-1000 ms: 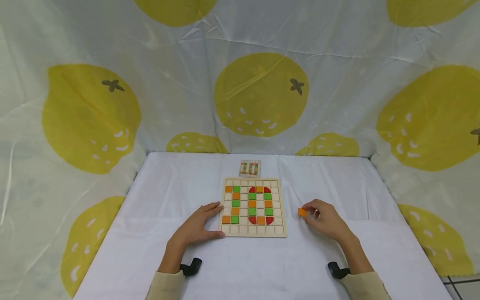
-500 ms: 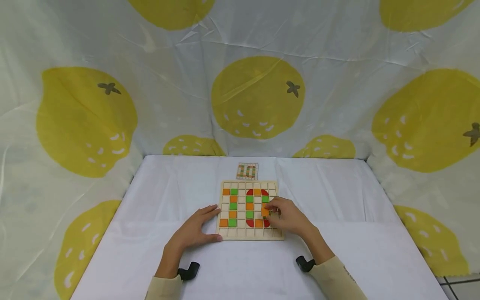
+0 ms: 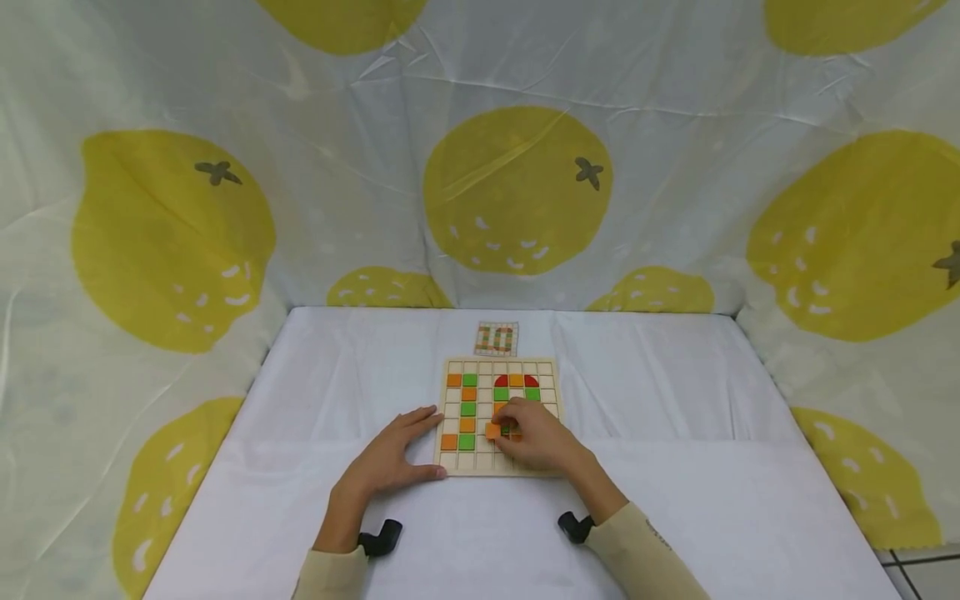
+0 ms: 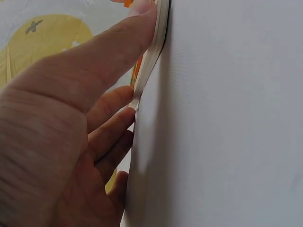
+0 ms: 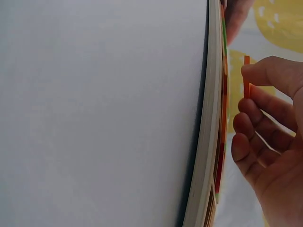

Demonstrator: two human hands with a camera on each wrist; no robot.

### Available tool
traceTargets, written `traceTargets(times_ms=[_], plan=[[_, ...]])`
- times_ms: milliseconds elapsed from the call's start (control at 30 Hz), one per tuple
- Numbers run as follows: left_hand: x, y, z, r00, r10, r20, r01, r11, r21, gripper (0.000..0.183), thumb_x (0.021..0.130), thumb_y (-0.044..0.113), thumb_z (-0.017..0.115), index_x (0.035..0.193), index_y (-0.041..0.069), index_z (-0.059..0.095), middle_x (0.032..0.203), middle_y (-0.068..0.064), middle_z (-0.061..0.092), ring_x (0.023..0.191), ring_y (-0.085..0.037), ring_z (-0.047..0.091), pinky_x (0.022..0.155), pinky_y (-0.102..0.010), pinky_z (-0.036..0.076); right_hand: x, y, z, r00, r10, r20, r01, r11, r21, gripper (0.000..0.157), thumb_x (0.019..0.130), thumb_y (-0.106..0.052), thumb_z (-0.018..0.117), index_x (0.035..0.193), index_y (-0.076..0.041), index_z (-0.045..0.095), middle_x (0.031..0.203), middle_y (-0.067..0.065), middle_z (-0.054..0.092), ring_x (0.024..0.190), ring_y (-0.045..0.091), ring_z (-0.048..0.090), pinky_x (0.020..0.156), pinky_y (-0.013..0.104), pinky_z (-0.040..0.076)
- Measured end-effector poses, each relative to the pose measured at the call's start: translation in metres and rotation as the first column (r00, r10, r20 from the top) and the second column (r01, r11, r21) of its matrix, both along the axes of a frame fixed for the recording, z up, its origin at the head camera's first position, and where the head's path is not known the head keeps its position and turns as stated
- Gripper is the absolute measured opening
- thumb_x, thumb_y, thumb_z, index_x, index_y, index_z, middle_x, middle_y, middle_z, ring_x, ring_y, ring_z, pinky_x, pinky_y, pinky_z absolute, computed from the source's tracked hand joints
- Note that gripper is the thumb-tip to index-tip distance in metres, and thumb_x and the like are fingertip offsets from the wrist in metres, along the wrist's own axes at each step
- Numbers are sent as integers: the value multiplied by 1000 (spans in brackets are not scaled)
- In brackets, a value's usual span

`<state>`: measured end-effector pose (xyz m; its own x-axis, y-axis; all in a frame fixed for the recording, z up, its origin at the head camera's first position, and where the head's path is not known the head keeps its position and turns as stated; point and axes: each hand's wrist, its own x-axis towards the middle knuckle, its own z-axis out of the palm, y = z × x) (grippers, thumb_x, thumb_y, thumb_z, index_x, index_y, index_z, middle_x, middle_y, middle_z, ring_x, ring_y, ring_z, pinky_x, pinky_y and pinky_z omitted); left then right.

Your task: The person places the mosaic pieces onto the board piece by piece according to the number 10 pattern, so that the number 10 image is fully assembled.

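A wooden grid board (image 3: pixel 465 461) lies on the white cloth, with orange, green and red tiles set in its squares. My left hand (image 3: pixel 392 456) rests at the board's left edge, fingers spread and fairly straight; in the left wrist view its thumb touches the board edge (image 4: pixel 162 29). Over the lower middle of the board, my right hand (image 3: pixel 542 437) pinches an orange square tile (image 3: pixel 492 431) between thumb and fingertips. The right wrist view shows this thin orange tile (image 5: pixel 246 90) held apart from the board surface. The right hand hides some of the lower right tiles.
Behind the board lies a small pattern card (image 3: pixel 496 339) with a similar coloured grid. White cloth (image 3: pixel 660 375) covers the table. A lemon-print curtain (image 3: pixel 517 192) stands behind and at both sides.
My right hand has moved left with the orange tile, from the cloth beside the board to over its lower middle. The left hand stays at the board's left edge.
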<state>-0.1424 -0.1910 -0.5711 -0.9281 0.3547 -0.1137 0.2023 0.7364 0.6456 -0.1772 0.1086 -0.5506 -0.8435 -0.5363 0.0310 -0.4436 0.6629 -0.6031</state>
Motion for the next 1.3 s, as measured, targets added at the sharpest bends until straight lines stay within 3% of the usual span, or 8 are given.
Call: traceTargets(times_ms=[233, 733, 1300], plan=[[-1, 2, 1, 1000, 7, 0, -7, 1000, -6, 93, 75, 60, 85, 155, 31, 48, 165, 8, 38, 155, -26, 33, 118, -58, 39, 2, -10, -2, 999, 46, -21, -46, 999, 28, 19, 89, -20, 74, 107, -12, 76, 99, -6, 69, 86, 7, 58, 77, 22, 53], [-1, 4, 0, 1000, 5, -2, -5, 1000, 2, 93, 75, 60, 86, 155, 30, 49, 165, 7, 39, 155, -28, 33, 119, -59, 37, 6, -11, -1, 999, 45, 14, -47, 994, 99, 25, 91, -30, 77, 111, -16, 77, 105, -7, 66, 93, 7, 55, 87, 26, 52], [-4, 5, -1, 1000, -12, -4, 12, 1000, 0, 92, 76, 60, 84, 156, 29, 48, 165, 4, 39, 155, -30, 32, 119, -60, 37, 2, -1, -7, 996, 8, 90, -6, 1000, -28, 30, 89, -34, 80, 114, -17, 76, 106, -10, 67, 94, 7, 61, 85, 24, 54]])
